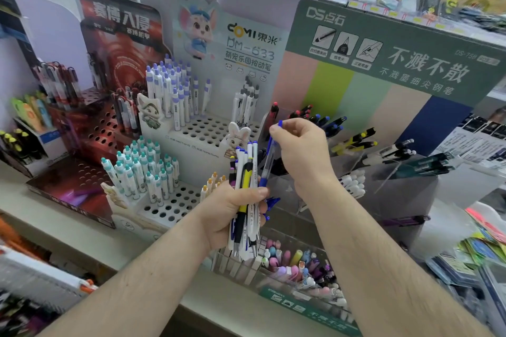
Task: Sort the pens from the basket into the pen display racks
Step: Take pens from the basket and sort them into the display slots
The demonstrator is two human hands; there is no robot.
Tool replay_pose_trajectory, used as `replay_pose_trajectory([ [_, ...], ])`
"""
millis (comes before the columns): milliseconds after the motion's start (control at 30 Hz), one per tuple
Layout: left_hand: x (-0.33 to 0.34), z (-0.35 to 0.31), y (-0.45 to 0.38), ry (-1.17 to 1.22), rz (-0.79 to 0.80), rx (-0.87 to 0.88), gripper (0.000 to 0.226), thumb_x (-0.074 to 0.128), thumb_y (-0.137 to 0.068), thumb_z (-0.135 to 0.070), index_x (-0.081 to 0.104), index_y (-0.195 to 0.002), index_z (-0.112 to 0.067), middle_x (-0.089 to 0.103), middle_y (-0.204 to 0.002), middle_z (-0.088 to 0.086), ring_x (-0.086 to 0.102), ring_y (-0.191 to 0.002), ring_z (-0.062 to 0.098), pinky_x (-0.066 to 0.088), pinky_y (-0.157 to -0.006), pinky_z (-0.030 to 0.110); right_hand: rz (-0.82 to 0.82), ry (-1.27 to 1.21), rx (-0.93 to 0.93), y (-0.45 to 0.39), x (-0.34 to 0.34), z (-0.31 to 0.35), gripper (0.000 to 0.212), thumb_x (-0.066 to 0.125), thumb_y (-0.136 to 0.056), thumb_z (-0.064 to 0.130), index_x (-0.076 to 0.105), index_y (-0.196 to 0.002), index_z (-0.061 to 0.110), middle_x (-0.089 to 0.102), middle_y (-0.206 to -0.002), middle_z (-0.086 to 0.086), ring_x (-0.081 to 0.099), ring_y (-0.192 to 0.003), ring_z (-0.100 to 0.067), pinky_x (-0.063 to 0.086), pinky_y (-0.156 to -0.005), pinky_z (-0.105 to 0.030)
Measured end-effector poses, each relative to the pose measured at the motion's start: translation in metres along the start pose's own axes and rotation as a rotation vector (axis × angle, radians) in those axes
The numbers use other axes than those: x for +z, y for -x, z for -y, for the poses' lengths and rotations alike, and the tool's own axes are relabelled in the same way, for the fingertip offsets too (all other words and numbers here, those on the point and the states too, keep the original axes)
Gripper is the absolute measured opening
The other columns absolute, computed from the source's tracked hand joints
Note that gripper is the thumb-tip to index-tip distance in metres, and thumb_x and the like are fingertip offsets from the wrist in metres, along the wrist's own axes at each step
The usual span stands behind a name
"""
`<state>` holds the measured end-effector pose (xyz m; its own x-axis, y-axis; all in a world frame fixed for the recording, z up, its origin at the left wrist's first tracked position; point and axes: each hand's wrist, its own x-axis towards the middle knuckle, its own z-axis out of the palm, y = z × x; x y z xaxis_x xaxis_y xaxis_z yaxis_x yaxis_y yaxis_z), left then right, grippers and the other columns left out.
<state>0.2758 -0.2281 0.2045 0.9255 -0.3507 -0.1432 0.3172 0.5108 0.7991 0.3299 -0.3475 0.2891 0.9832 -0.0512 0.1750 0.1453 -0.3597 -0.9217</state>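
My left hand (232,208) grips a bundle of pens (246,172), white, blue and one black-and-yellow, held upright in front of the racks. My right hand (301,150) pinches the top of a clear blue pen (267,164) that stands in that bundle. Behind them is the white perforated rack (208,128) holding white pens with purple caps (172,90). A lower white tier (169,208) carries teal-capped pens (142,169). To the right, clear compartments (397,180) under the green header hold dark, blue-tipped and yellow-black pens (353,142). The basket is not in view.
A red perforated rack (90,139) with dark pens stands at the left. In front of my hands a clear box (301,268) holds pastel erasers and pens. Packaged goods lie at the far right (482,254). The shelf edge (82,227) runs across below the racks.
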Motion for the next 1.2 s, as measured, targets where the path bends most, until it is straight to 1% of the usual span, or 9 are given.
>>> replay_pose_trajectory([
  [133,-0.003,-0.001,0.0,0.165,-0.018,0.03,0.031,0.072,-0.068,-0.007,0.056,-0.095,-0.009,0.061,-0.071,0.006,0.057,-0.051,0.015,0.052,-0.048,0.028,-0.084,-0.268,0.075,0.008,-0.007,0.003,0.011,0.062,-0.095,0.014,0.062,-0.085,0.012,0.068,-0.081,-0.01,0.051,-0.054,-0.011,0.044,-0.053,-0.024],
  [200,-0.006,-0.002,0.0,0.251,-0.016,0.033,0.03,0.074,-0.066,-0.008,0.058,-0.09,-0.015,0.058,-0.073,0.006,0.055,-0.051,0.014,0.049,-0.047,0.026,-0.117,-0.347,0.093,0.014,-0.011,0.0,0.01,0.061,-0.096,0.011,0.062,-0.086,0.011,0.07,-0.081,-0.009,0.052,-0.047,-0.009,0.044,-0.049,-0.021],
  [267,-0.01,-0.003,0.0,0.317,-0.029,0.045,0.025,0.071,-0.069,-0.008,0.058,-0.088,-0.018,0.055,-0.07,0.003,0.053,-0.05,0.012,0.047,-0.047,0.024,-0.138,-0.415,0.146,0.02,-0.016,-0.004,0.011,0.059,-0.098,0.01,0.063,-0.088,0.012,0.069,-0.077,-0.005,0.054,-0.046,-0.009,0.045,-0.05,-0.021],
  [433,-0.014,-0.002,0.001,0.471,0.059,0.113,0.043,0.098,-0.046,-0.018,0.073,-0.082,-0.013,0.052,-0.068,0.0,0.052,-0.052,0.008,0.048,-0.052,0.02,-0.069,-0.855,0.417,0.039,-0.021,-0.01,0.014,0.049,-0.103,0.007,0.06,-0.093,0.009,0.065,-0.067,-0.002,0.05,-0.043,-0.008,0.045,-0.044,-0.017],
  [600,-0.014,-0.001,-0.001,0.536,0.13,0.137,0.043,0.098,-0.05,-0.023,0.072,-0.083,-0.013,0.05,-0.065,-0.003,0.05,-0.053,0.006,0.048,-0.054,0.019,-0.081,-1.111,0.54,0.048,-0.018,-0.007,0.021,0.052,-0.1,0.014,0.058,-0.081,0.005,0.065,-0.065,-0.007,0.066,-0.053,-0.013,0.054,-0.051,-0.019],
  [733,-0.014,-0.001,-0.002,0.556,0.179,0.137,0.043,0.097,-0.054,-0.024,0.069,-0.084,-0.013,0.052,-0.065,-0.004,0.051,-0.054,0.005,0.049,-0.057,0.018,-0.145,-1.04,0.576,0.047,-0.013,-0.009,0.024,0.066,-0.094,0.024,0.057,-0.079,0.008,0.061,-0.059,-0.002,0.059,-0.047,-0.008,0.05,-0.043,-0.015],
  [933,-0.021,-0.005,-0.002,0.633,0.231,0.154,0.046,0.095,-0.058,-0.024,0.064,-0.091,-0.013,0.053,-0.065,-0.005,0.054,-0.057,0.004,0.05,-0.059,0.018,-0.125,-0.89,0.59,0.053,-0.007,-0.026,0.015,0.053,-0.102,0.014,0.064,-0.1,0.005,0.07,-0.063,-0.005,0.066,-0.055,-0.012,0.056,-0.053,-0.02],
  [1067,-0.039,-0.006,0.0,0.576,0.132,0.153,0.055,0.098,-0.053,-0.026,0.063,-0.094,-0.018,0.055,-0.067,-0.009,0.049,-0.056,0.004,0.049,-0.059,0.016,-0.256,-0.705,0.374,0.05,-0.014,-0.036,0.014,0.053,-0.101,0.01,0.066,-0.106,0.008,0.072,-0.073,-0.003,0.066,-0.059,-0.011,0.057,-0.06,-0.022],
  [1200,-0.056,-0.002,0.005,0.57,0.079,0.14,0.043,0.098,-0.052,-0.025,0.07,-0.085,-0.017,0.05,-0.063,-0.008,0.048,-0.053,0.006,0.048,-0.057,0.016,-0.293,-0.291,0.081,0.05,-0.015,-0.056,0.014,0.058,-0.098,0.008,0.067,-0.107,0.014,0.07,-0.083,0.0,0.069,-0.066,-0.008,0.057,-0.065,-0.02],
])
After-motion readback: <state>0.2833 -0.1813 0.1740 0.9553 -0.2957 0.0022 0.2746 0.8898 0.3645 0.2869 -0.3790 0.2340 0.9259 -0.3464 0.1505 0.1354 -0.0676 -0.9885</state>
